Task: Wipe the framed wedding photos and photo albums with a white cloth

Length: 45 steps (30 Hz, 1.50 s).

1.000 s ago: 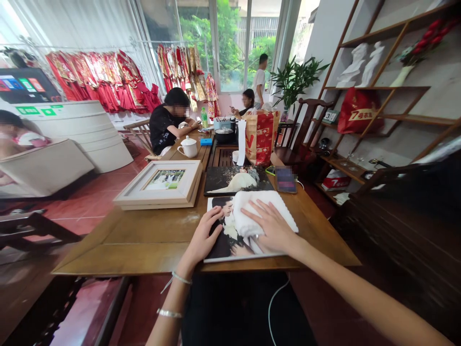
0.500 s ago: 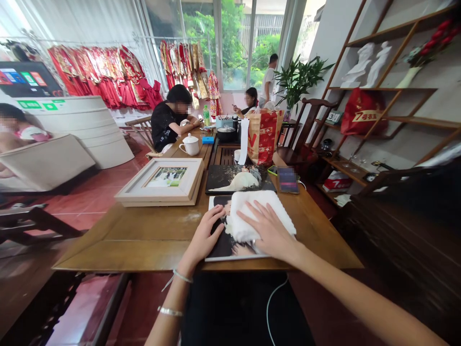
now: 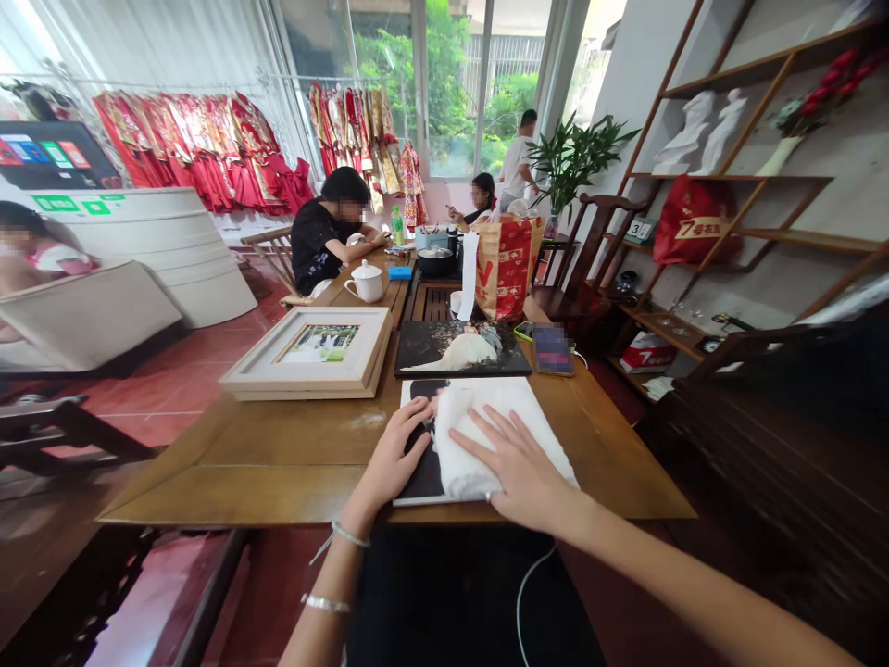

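Observation:
A dark photo print (image 3: 420,472) lies flat at the near edge of the wooden table (image 3: 292,463). A folded white cloth (image 3: 486,417) covers most of it. My right hand (image 3: 518,463) presses flat on the cloth with fingers spread. My left hand (image 3: 395,454) rests on the print's left edge, fingers stretched out and touching the cloth's side. A second dark print (image 3: 459,350) lies just behind, and a phone (image 3: 552,350) sits to its right.
A stack of pale picture frames (image 3: 312,352) stands at the table's left. Farther back are a white teapot (image 3: 367,281), a red paper bag (image 3: 507,264) and two seated people. Wooden shelves (image 3: 729,185) line the right wall; red garments hang at the back left.
My right hand has dragged the cloth toward me and slightly left over the print, covering more of the picture. My left hand has stayed at the print's left edge.

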Each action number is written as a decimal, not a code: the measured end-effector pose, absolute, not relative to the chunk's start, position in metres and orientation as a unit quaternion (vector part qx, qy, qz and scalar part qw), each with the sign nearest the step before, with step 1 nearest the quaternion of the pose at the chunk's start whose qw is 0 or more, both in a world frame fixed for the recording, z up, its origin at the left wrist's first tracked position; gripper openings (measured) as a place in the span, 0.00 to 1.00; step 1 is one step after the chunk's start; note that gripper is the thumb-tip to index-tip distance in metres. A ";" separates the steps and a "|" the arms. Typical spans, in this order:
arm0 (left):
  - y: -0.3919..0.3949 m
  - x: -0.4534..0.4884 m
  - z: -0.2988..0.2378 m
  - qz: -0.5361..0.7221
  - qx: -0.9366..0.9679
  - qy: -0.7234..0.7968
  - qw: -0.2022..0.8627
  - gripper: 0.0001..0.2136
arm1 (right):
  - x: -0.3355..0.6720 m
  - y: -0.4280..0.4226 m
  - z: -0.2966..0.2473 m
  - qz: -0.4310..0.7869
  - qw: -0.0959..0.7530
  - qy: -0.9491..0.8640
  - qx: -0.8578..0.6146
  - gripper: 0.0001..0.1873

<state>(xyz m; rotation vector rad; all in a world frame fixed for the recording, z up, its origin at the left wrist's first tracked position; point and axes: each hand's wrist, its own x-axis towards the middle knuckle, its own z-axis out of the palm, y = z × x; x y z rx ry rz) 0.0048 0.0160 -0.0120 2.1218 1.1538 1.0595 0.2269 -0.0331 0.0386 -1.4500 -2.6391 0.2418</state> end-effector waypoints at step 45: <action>0.021 0.003 -0.009 0.401 0.753 0.426 0.301 0.17 | 0.174 -0.090 0.033 0.112 0.097 -0.883 -0.446 0.40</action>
